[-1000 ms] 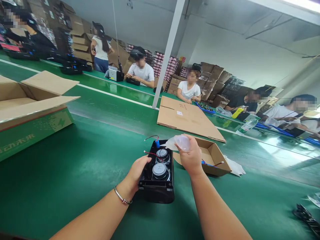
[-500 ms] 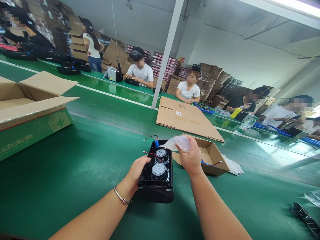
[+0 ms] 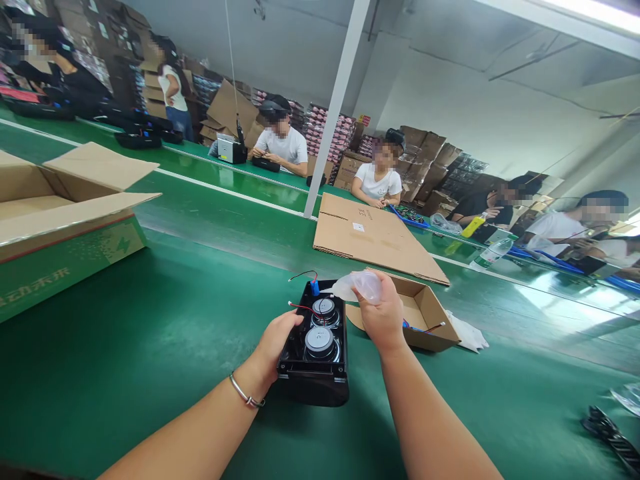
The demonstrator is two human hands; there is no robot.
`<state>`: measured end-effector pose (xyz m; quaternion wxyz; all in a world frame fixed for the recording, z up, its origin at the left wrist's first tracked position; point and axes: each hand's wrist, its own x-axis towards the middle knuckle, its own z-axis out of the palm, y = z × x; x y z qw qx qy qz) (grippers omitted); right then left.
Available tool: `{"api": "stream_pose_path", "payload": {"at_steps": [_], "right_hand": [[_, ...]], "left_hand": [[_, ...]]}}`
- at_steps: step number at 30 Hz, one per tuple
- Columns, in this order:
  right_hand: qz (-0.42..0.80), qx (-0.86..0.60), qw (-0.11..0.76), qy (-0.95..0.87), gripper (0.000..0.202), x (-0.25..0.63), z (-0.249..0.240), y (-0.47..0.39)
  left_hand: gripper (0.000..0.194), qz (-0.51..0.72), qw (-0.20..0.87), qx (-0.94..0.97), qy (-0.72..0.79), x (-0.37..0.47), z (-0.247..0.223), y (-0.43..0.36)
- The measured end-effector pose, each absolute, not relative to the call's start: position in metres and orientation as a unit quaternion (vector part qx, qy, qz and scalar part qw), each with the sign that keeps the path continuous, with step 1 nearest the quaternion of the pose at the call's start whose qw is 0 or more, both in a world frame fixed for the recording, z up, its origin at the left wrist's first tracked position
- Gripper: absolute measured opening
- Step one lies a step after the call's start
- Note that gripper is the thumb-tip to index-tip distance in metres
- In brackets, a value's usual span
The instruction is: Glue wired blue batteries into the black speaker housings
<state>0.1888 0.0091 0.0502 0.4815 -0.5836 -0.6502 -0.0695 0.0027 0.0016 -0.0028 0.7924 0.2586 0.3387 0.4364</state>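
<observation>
My left hand grips the left side of a black speaker housing, its thumb over the edge. Two round silver-grey speaker drivers sit inside, one behind the other. At the housing's far end stands a small blue cylinder with red and black wires ending in a white connector. My right hand is closed on a translucent squeeze bottle, whose thin nozzle points left, its tip at or very close to the blue cylinder.
An open small carton with wired blue parts stands right of the housing, a white cloth beside it. Flat cardboard lies beyond. A large open box is at left, black straps at lower right. Several people sit across the green table.
Both hands, the bottle and the housing hold nearly the same positions, with only a tiny shift of the view. In the background, a standing person at the left has turned and moved slightly left.
</observation>
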Motion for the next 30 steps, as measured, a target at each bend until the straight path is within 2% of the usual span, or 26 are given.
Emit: {"api": "stream_pose_path", "payload": {"at_steps": [9, 15, 18, 20, 23, 25, 30], "right_hand": [[-0.1, -0.577, 0.477, -0.656, 0.039, 0.189, 0.053, 0.003], [-0.035, -0.584, 0.486, -0.65, 0.041, 0.187, 0.05, 0.001], [0.007, -0.592, 0.549, -0.59, 0.048, 0.192, 0.049, -0.001], [0.057, -0.589, 0.626, -0.508, 0.05, 0.201, 0.049, -0.005], [0.175, -0.493, 0.771, -0.362, 0.05, 0.224, 0.055, -0.016], [0.222, -0.411, 0.836, -0.287, 0.05, 0.246, 0.061, -0.028], [0.25, -0.389, 0.875, -0.14, 0.032, 0.313, 0.08, -0.073]], "left_hand": [[0.038, 0.434, 0.79, 0.265, 0.342, 0.004, -0.008, 0.003], [0.033, 0.431, 0.79, 0.271, 0.342, 0.004, -0.005, 0.003], [0.034, 0.422, 0.792, 0.29, 0.333, 0.003, -0.007, 0.003], [0.039, 0.412, 0.787, 0.313, 0.337, 0.003, -0.011, 0.003], [0.048, 0.394, 0.757, 0.363, 0.375, 0.005, -0.017, 0.005], [0.05, 0.384, 0.717, 0.421, 0.402, 0.006, -0.019, 0.007], [0.045, 0.328, 0.564, 0.585, 0.481, -0.006, -0.008, 0.003]]}}
